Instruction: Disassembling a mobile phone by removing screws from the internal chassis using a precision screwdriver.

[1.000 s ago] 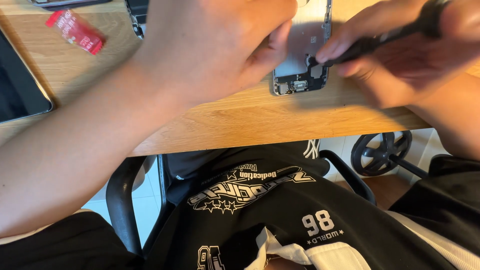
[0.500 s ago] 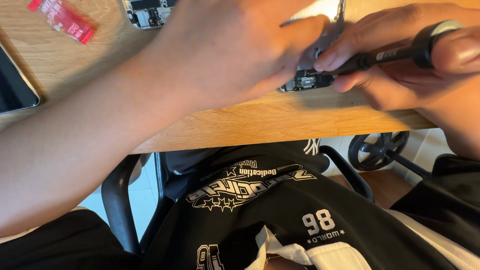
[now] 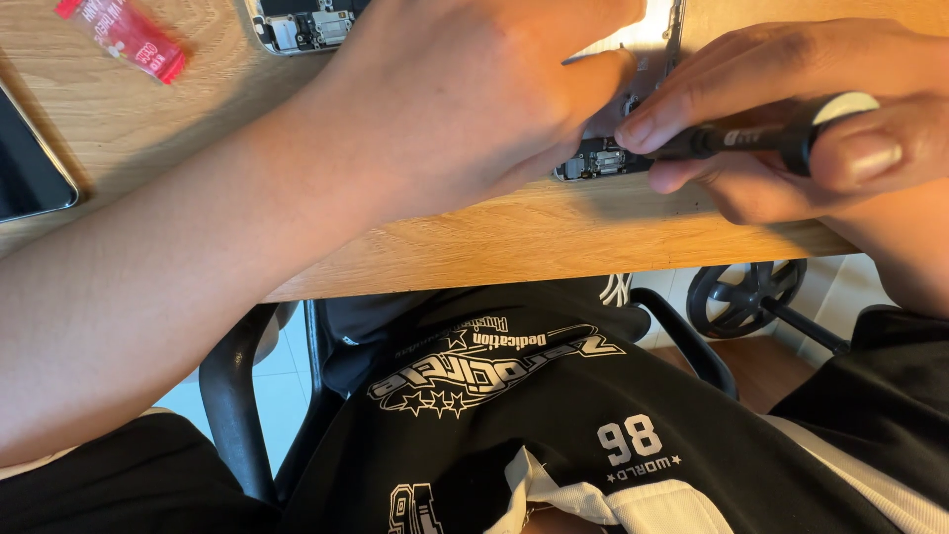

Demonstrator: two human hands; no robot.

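An opened phone body (image 3: 633,119) lies on the wooden desk (image 3: 514,237) near its front edge, with its inner parts exposed. My left hand (image 3: 465,94) rests over it and presses it down, hiding most of it. My right hand (image 3: 791,119) grips a black precision screwdriver (image 3: 761,138), held almost level, with its tip at the phone's lower end.
Another opened phone part (image 3: 306,22) lies at the desk's top edge of view. A red packet (image 3: 124,38) sits at the far left, with a dark tablet (image 3: 30,168) below it. Beneath the desk are my lap in a black printed shirt, chair arms and a chair wheel (image 3: 741,292).
The view has shifted, so the desk items sit lower and closer. My right hand has lowered the screwdriver from slanted to almost level, with its tip staying at the phone's lower end.
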